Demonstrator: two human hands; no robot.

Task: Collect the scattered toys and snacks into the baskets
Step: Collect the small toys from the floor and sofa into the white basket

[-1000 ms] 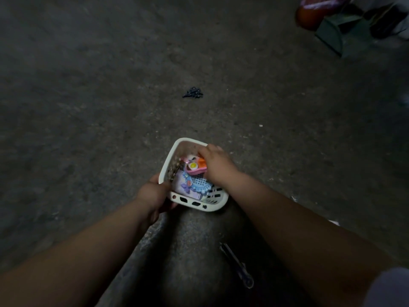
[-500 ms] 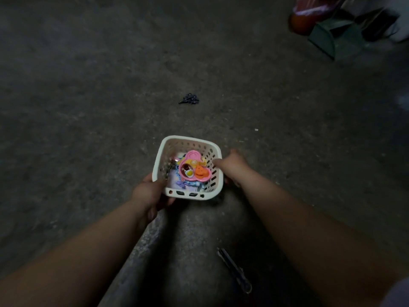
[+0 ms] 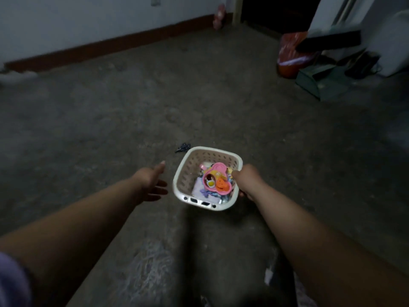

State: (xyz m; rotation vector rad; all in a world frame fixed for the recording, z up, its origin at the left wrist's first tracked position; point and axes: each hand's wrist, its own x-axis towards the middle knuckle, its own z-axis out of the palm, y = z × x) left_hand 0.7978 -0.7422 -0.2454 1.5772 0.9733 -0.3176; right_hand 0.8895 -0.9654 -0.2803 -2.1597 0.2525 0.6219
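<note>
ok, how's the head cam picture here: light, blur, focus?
Head view: dim, floor dark and low in contrast; motion blur smears the wall and red bag; basket and pink toy are readable; sleeve at lower left is out of focus.

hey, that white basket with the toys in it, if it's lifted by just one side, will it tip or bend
Probably light: the basket is perforated plastic holding a few small toys. Gripped only at its right rim by the right hand, it may sag toward the free side. The pink toy lies on top and could slide.
</note>
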